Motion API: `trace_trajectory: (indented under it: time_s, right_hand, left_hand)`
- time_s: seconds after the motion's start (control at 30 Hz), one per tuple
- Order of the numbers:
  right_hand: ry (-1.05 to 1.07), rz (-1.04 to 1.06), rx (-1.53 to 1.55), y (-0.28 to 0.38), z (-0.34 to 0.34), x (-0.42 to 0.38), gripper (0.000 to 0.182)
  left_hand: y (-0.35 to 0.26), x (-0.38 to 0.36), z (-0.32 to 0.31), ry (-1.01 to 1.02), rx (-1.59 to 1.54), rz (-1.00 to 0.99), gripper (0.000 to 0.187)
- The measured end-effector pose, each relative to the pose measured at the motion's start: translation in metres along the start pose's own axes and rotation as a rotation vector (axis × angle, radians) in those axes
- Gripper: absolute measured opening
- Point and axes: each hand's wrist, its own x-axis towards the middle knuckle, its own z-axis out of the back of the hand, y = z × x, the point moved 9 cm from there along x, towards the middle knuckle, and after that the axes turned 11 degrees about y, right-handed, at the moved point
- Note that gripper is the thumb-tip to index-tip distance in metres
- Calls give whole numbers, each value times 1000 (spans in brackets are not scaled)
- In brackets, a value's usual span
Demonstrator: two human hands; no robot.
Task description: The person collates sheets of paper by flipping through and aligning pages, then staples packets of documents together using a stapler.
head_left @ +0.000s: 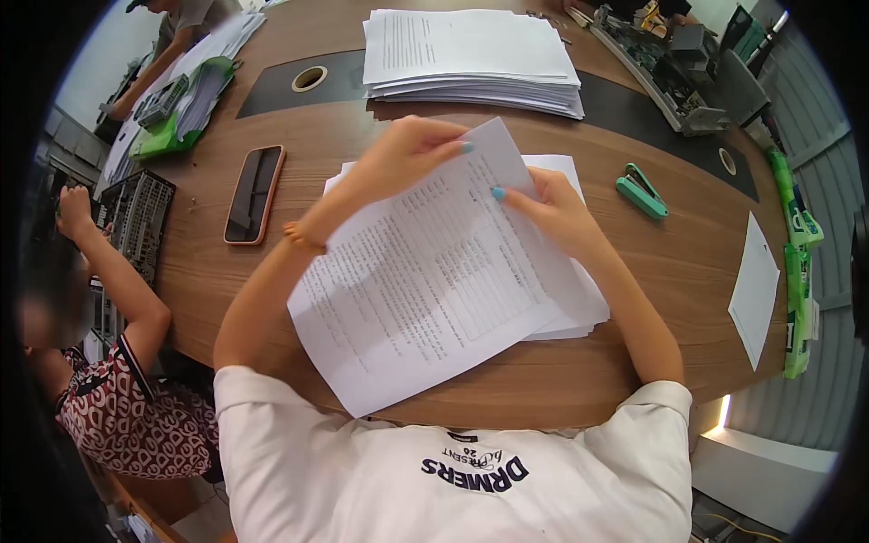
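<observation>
A printed sheet (416,281), perhaps with others under it, is held tilted in front of me. My left hand (418,154) pinches its upper edge near the top corner, thumb on the printed face. My right hand (554,210) grips the right edge, thumb on the front and fingers behind. Beneath the held sheet, more white papers (590,303) lie on the table, mostly covered. To the right of my right hand lies a green stapler (643,192). A phone in an orange case (254,195) rests left of the sheet.
A thick stack of printed papers (471,63) stands at the back of the wooden table (670,299). Opened electronic equipment (652,77) sits at back right. A loose white sheet (753,294) lies at the right edge. Two people work at the left, beside a black crate (140,226).
</observation>
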Motion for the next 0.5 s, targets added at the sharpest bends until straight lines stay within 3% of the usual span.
trace_trajectory:
  time_s: [0.13, 0.2, 0.3, 0.4, 0.5]
  right_hand:
    - [-44, 22, -130, -2, 7, 0, 26]
    - [-273, 46, -153, 4, 21, -6, 34]
    - [-354, 108, -400, 22, 19, -7, 39]
    - [-394, 231, -593, 33, 11, -5, 38]
    - [-366, 171, -576, 29, 13, -2, 36]
  left_hand:
    - [8, 18, -10, -129, -83, -7, 24]
    - [18, 16, -13, -136, -14, 69, 25]
    - [26, 15, -18, -136, -18, 124, 24]
    - [30, 15, -22, -134, -26, 136, 25]
    - [37, 13, -25, -110, -54, 215, 25]
